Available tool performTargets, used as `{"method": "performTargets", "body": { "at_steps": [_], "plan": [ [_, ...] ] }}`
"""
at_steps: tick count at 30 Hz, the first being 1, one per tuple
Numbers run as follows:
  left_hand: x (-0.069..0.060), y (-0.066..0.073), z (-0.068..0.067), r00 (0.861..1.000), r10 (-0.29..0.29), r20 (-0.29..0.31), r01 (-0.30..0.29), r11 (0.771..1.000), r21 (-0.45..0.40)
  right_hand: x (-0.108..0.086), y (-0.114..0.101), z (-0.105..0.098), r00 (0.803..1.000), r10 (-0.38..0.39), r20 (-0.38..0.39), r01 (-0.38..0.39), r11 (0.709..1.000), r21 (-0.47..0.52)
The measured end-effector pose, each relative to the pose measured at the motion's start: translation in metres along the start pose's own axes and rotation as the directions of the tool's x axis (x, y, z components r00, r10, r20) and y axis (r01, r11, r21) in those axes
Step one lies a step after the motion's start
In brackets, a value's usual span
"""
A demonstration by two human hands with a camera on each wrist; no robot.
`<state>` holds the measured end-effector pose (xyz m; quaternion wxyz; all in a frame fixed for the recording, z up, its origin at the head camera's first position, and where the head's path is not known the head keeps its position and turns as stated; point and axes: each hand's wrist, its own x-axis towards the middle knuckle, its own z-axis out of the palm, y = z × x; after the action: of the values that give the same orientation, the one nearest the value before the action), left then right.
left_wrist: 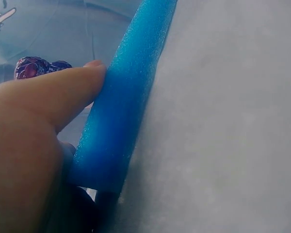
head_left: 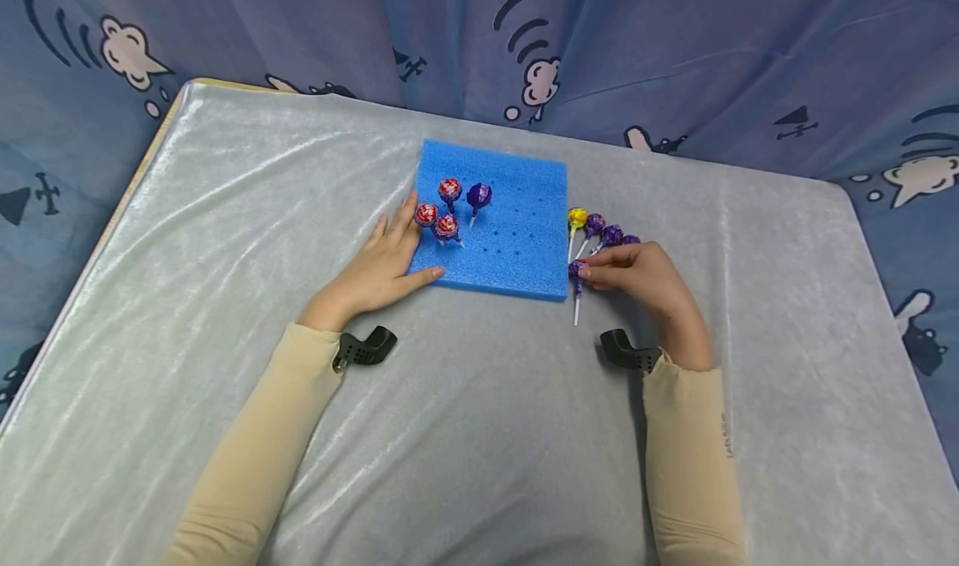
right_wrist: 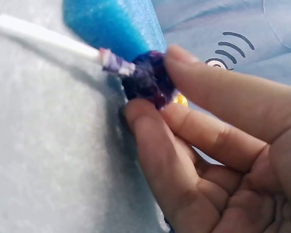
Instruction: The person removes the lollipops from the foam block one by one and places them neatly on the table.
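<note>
My right hand (head_left: 637,273) pinches a purple-wrapped lollipop (right_wrist: 148,80) by its candy head, between thumb and fingers. Its white stick (right_wrist: 48,38) points away from the hand, toward the near side of the table. The blue foam block (head_left: 517,258) lies just left of it, with rows of small holes in its top. My left hand (head_left: 378,268) rests at the block's left edge, fingers spread and thumb along the near corner. Standing in the foam near that hand are three red lollipops (head_left: 446,228) and one purple lollipop (head_left: 479,196).
Right of the block, a yellow lollipop (head_left: 576,219) and several purple lollipops (head_left: 612,235) lie on the grey cloth-covered table (head_left: 479,433), partly behind my right hand. A patterned blue curtain (head_left: 449,42) hangs along the table's far edge.
</note>
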<state>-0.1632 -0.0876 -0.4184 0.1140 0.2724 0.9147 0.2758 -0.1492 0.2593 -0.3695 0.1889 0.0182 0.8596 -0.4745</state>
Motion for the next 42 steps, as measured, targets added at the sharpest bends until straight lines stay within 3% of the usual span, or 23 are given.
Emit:
{"method": "performTargets", "body": {
  "at_steps": [5,13,24,30,36,42],
  "plan": [
    [-0.001,-0.001,0.0,1.0,-0.003,-0.003,0.003,1.0,-0.002,0.0,-0.001,0.0,0.999,0.027,-0.018,-0.028,0.994,-0.105],
    [-0.002,-0.002,-0.001,1.0,-0.009,-0.005,0.009,1.0,-0.004,0.0,-0.001,0.0,0.998,0.04,-0.046,-0.044,0.996,-0.083],
    [-0.002,0.0,-0.002,1.0,-0.003,-0.009,0.003,1.0,-0.007,-0.002,-0.002,-0.005,0.993,-0.018,-0.119,0.017,1.0,-0.008],
    [-0.001,0.002,0.0,1.0,-0.002,0.006,0.002,1.0,-0.015,0.0,-0.006,-0.001,0.977,-0.098,-0.191,0.105,0.994,0.029],
    [0.0,0.002,0.0,1.0,-0.005,0.0,0.005,1.0,-0.02,0.01,-0.023,0.01,0.955,-0.179,-0.235,0.22,0.962,0.161],
    [0.0,0.0,0.0,1.0,-0.005,-0.005,0.005,1.0,-0.018,0.025,-0.043,0.029,0.95,-0.199,-0.242,0.24,0.958,0.154]
  ]
}}
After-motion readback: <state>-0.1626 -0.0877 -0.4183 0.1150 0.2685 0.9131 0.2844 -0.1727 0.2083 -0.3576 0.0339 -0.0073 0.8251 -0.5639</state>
